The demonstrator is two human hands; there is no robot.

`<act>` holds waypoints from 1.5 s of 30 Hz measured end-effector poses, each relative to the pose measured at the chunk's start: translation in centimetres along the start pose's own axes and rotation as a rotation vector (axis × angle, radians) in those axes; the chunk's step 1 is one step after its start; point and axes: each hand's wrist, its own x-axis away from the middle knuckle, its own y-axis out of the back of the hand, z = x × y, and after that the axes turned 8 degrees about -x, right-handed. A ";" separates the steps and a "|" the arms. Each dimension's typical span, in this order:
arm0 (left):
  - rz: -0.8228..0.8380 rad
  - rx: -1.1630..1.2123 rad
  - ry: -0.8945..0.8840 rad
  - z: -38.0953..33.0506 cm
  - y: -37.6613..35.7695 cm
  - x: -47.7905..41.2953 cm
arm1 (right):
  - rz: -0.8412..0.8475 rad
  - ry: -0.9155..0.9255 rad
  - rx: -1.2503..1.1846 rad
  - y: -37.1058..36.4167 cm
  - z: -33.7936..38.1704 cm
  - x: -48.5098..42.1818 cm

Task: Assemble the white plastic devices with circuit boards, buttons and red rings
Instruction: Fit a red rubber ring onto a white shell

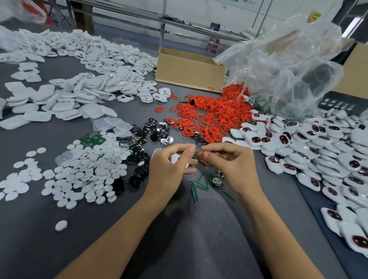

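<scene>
Both hands met over the grey table (59,249): left hand (169,167) gripped a white shell (175,158), right hand (229,161) pinched a red ring (201,156). Stretched crookedly, that thin ring could probably twist or spring off.

We can read no word, brand or number for certain here. On the far wall at upper right hangs a small yellow sign (314,16) with what seem to be red characters, too blurred for us to make out. The black side of a cardboard box (360,103) at the right edge of the dark grey table (59,249) carries a row of small white pictograms (338,104). We see them as little upright panels, but their shapes are unclear. At the top edge, a pale wall sheet (250,2) shows fine dark print, cut off by the frame and far too small for us.
</scene>
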 end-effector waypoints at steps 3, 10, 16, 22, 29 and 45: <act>0.081 -0.016 0.027 -0.1 0.1 0.1 | 0.038 0.027 -0.011 -0.1 -0.1 0.0; 0.158 0.036 0.087 -0.4 0.3 0.1 | 0.066 0.041 -0.121 -0.3 -0.6 0.1; 0.111 0.132 0.089 -0.7 0.2 0.3 | 0.048 0.081 -0.070 -0.7 -0.9 0.2; -0.001 0.130 0.084 -0.6 0.2 0.2 | 0.090 0.223 0.204 -0.1 -0.7 0.4; -0.054 0.091 0.073 -0.2 0.0 0.1 | 0.119 0.352 0.520 -0.1 -1.4 0.2; 0.084 0.128 0.073 -0.1 0.2 0.2 | 0.033 0.432 0.554 -0.2 -1.3 0.2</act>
